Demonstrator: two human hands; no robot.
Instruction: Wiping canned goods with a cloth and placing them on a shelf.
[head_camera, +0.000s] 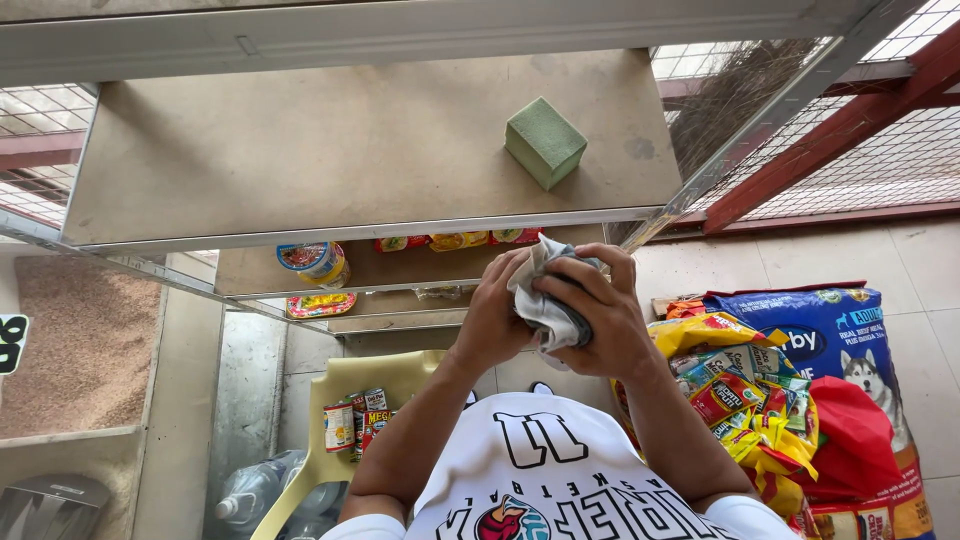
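Both my hands hold a crumpled grey-white cloth (541, 310) in front of my chest, just below the front edge of a metal shelf. My left hand (493, 318) grips its left side. My right hand (603, 312) wraps over its right side with the fingers curled around the fabric. On the top shelf board (300, 150), beyond my hands, lies a green block-shaped sponge (545, 142), apart from both hands.
A lower shelf holds a cup-shaped container (316, 262) and flat packets (458, 240). Below left, a yellow plastic chair (365, 378) carries cans (352, 422), with water bottles (258, 492) beside it. At the right are piled snack packets (735, 395) and a blue pet-food bag (835, 335).
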